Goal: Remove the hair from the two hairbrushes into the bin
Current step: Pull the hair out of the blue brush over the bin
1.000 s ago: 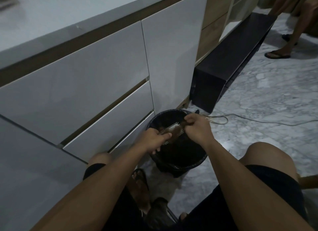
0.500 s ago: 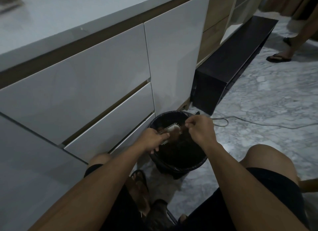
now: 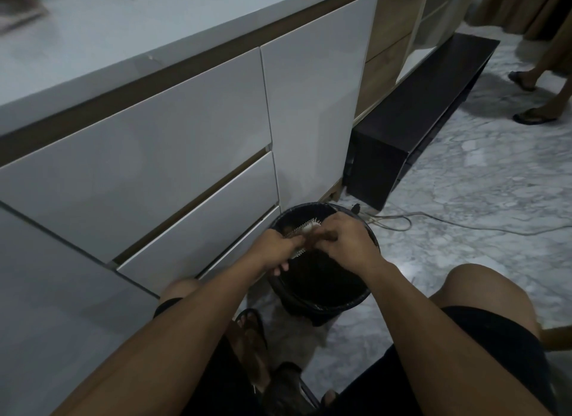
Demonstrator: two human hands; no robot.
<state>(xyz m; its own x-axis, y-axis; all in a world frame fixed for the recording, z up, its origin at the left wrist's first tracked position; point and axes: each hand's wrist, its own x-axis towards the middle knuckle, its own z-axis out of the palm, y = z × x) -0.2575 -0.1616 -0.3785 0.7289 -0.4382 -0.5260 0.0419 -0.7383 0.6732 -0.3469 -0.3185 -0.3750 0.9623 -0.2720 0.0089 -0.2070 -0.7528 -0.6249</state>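
1. Left hand (image 3: pixel 272 248) is clenched round the brush (image 3: pixel 305 231), holding it right over the bin (image 3: pixel 322 307), which sits on the floor against the drawers (image 3: pixel 198 230).
2. Right hand (image 3: pixel 343 239) pinches at the bristles, apparently gripping hair; the strands are too dim to confirm.
3. Best play: keep the brush above the rim, pull along the bristles, and let go low inside the bin.

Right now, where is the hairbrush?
Low centre of the head view: the hairbrush is held between the left hand and right hand, over the black bin.
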